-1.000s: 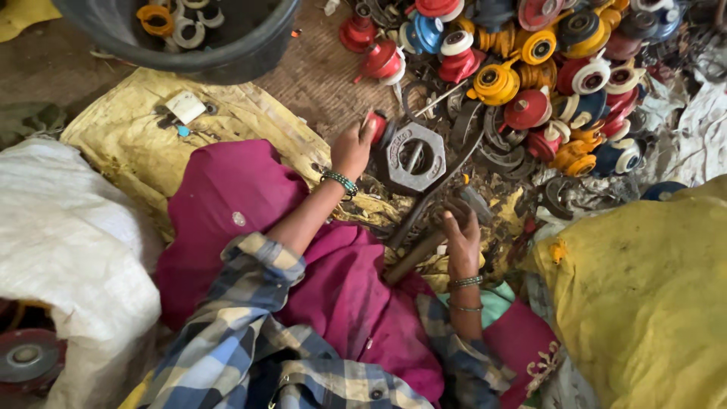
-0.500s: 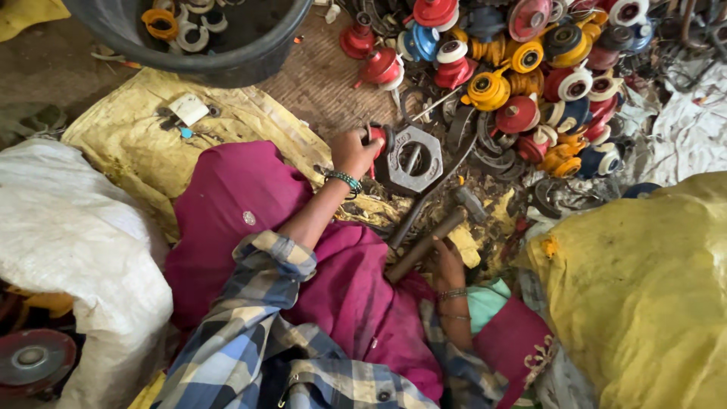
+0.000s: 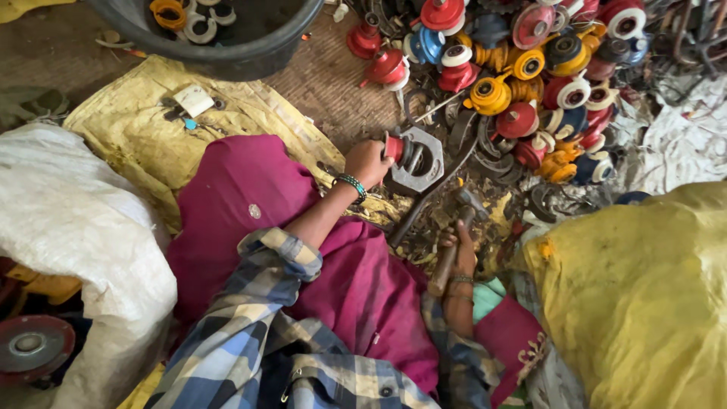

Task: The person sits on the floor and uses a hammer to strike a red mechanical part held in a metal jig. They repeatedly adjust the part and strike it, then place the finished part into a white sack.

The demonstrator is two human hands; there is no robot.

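Left hand (image 3: 367, 160) had closed fingers round a small red spool (image 3: 393, 147) beside the grey hexagonal metal plate (image 3: 417, 160); right hand (image 3: 460, 250), formerly open, now gripped a wooden-handled hammer (image 3: 453, 242).

Left hand (image 3: 367, 161) closed around spool (image 3: 394, 147), set against flanged metal plate (image 3: 418, 160) on ground. Right hand (image 3: 460, 254) wrapped around hammer handle (image 3: 448, 256), right of and nearer than plate. Pile of spools (image 3: 530, 76) heaped behind plate. Tub (image 3: 250, 53) placed far left, rings held inside. Sack (image 3: 68, 227) at left edge, bag (image 3: 644, 303) at right.
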